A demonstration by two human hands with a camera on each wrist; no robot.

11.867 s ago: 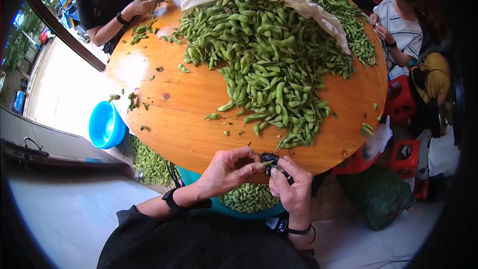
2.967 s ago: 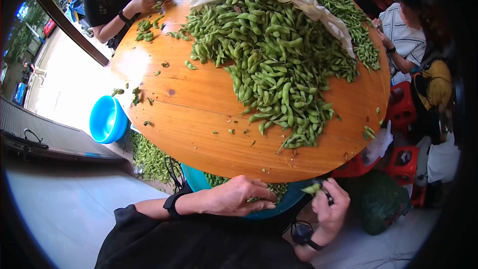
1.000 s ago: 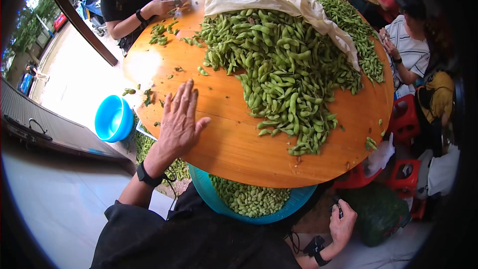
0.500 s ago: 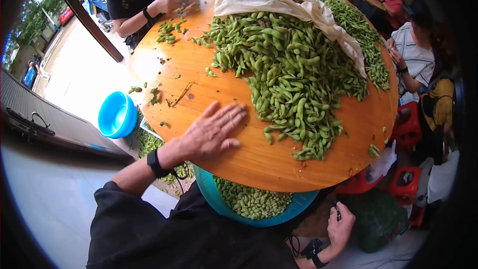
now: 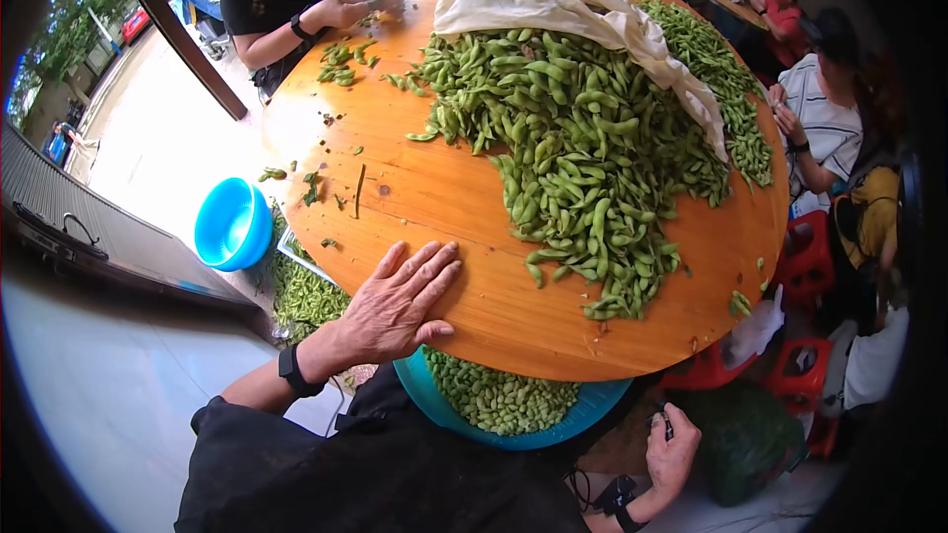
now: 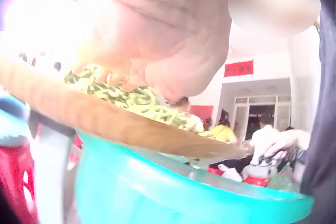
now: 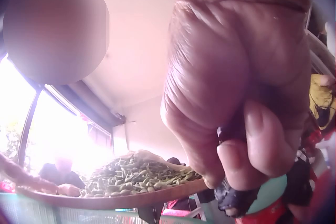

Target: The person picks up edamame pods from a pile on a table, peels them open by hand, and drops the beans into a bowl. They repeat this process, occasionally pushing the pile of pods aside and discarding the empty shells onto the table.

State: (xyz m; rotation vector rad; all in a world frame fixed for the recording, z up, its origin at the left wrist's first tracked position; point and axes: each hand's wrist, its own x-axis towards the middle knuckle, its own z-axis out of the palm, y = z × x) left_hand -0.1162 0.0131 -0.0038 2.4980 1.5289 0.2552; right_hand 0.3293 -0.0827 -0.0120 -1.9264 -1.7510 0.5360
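Note:
My left hand lies palm down on the round wooden table near its front edge, fingers straight and holding nothing. A large heap of edamame pods lies beyond it to the right. Below the edge, a teal basin holds several loose shorter pods. My right hand hangs right of the basin, fingers curled round a small black object, mostly hidden by the fingers. In the right wrist view, a black wrapping shows at the fingertips of the right hand.
A whitish cloth covers the back of the heap. Plant scraps and a brown stem lie at the table's left. A blue basin stands left, red stools right. A person works across the table; another sits right.
My right hand held a pod earlier and now has none. My left hand left the basin, swept over the tabletop and came back towards the front edge. A brown stem now lies on the table's left.

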